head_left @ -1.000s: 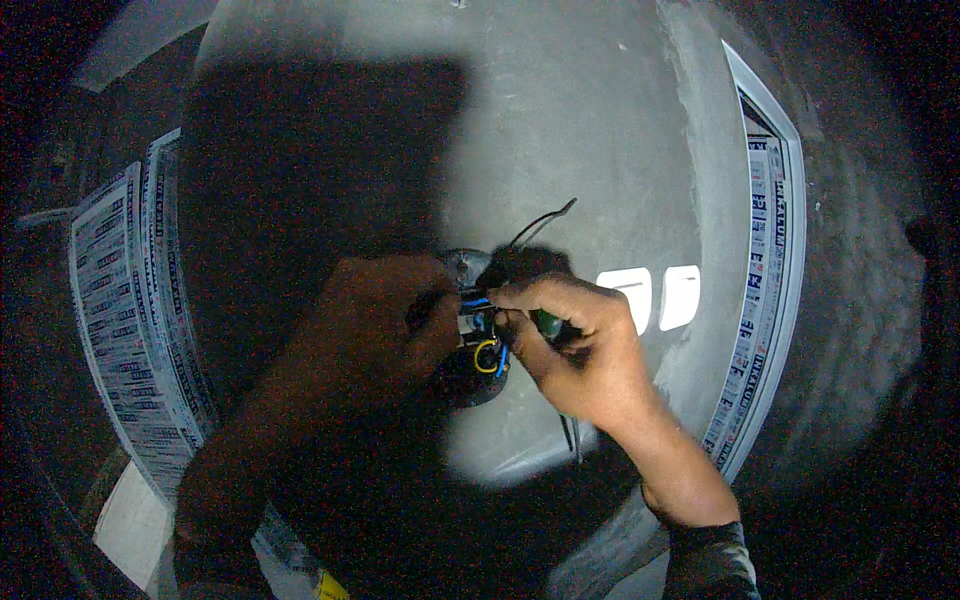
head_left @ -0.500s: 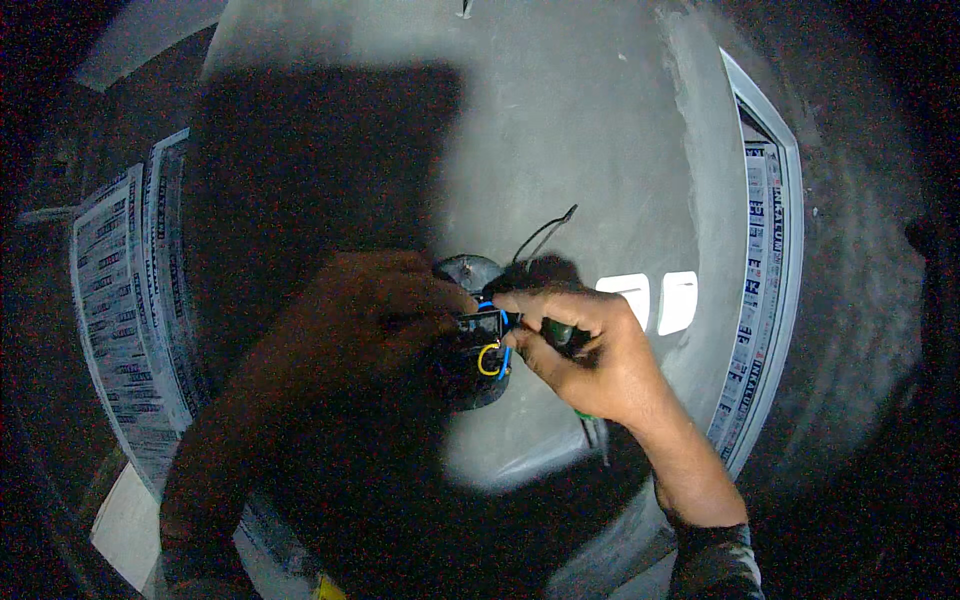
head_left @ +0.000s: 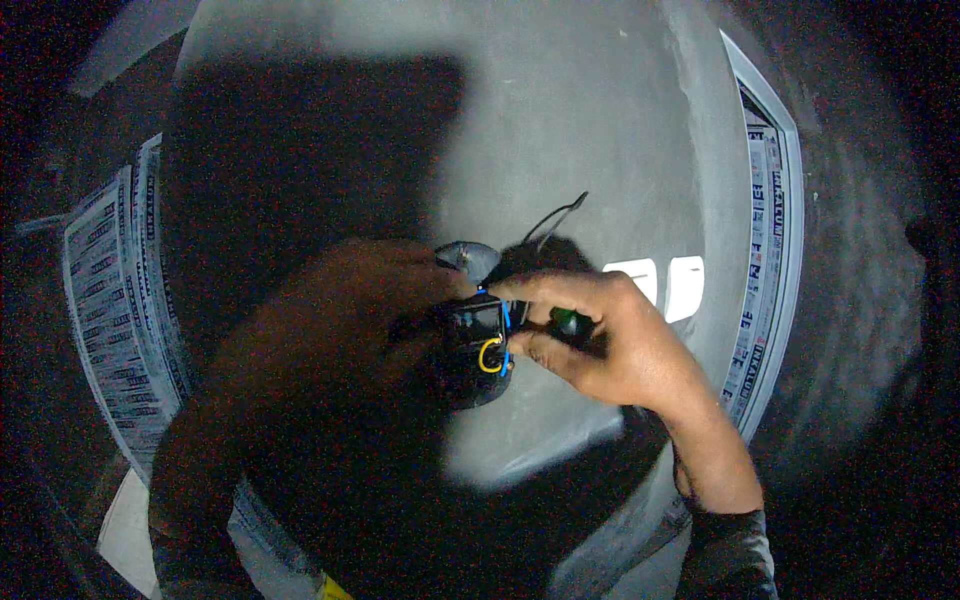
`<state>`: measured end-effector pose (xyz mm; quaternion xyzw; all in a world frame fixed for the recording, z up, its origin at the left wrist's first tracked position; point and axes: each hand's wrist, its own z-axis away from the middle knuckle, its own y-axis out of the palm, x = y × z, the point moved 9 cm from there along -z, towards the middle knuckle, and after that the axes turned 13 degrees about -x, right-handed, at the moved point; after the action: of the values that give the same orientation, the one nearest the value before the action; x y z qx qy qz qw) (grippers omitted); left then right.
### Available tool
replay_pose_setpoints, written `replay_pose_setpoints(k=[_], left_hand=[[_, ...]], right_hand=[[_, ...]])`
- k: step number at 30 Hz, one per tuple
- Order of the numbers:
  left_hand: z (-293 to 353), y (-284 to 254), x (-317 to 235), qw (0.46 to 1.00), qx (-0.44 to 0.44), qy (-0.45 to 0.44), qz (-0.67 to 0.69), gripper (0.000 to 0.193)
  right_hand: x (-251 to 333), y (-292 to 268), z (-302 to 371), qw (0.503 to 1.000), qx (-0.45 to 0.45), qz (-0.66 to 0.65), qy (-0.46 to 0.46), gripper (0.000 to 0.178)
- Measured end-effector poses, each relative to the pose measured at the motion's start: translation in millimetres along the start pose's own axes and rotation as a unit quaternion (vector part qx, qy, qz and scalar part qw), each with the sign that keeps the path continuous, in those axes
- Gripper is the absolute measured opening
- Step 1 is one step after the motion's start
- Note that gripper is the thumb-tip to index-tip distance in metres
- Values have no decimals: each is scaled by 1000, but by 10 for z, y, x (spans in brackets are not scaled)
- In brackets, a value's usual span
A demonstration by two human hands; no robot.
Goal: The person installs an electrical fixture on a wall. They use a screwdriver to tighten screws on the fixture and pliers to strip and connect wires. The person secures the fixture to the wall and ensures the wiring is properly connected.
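A small black electrical fitting (head_left: 472, 322) is in front of the grey wall, with a yellow wire (head_left: 488, 355) looped below and a blue wire (head_left: 506, 362) at its right edge. Behind it, a dark round base (head_left: 470, 258) shows above and below. My left hand (head_left: 390, 295), deep in shadow, grips the fitting from the left; its fingertips are hard to make out. From the right, my right hand (head_left: 610, 330) closes on the fitting's edge, index finger above and thumb below. A dark green rounded object (head_left: 570, 324) sits within that hand's curl, its kind unclear.
Two white plates (head_left: 684, 288) are on the wall right of the fitting. Thin dark wires (head_left: 560, 215) stick out above my right hand. Film-wrapped frames stand at the left (head_left: 105, 270) and right (head_left: 765, 250). Something yellow (head_left: 333, 588) shows at the lower edge.
My right index finger has shifted upward and the thumb sits lower, so more of the fitting's right side shows. The whole view has moved slightly.
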<state>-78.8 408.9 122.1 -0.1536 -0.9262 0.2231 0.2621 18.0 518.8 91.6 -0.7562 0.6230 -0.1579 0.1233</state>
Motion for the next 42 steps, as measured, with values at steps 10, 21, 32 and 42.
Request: replay_pose_setpoints(k=[10, 21, 32, 42], left_hand=[[42, -36, 8, 995, 32, -84, -31, 31], [150, 93, 157, 999, 23, 1, -47, 30], [-50, -59, 176, 994, 80, -62, 30, 30], [-412, -285, 99, 913, -113, 308, -242, 23]], right_hand=[[-20, -187, 146, 992, -95, -55, 61, 36], [-321, -81, 208, 959, -180, -156, 151, 20], [-240, -62, -68, 971, -119, -143, 147, 27], [-163, -48, -168, 989, -81, -79, 94, 27]])
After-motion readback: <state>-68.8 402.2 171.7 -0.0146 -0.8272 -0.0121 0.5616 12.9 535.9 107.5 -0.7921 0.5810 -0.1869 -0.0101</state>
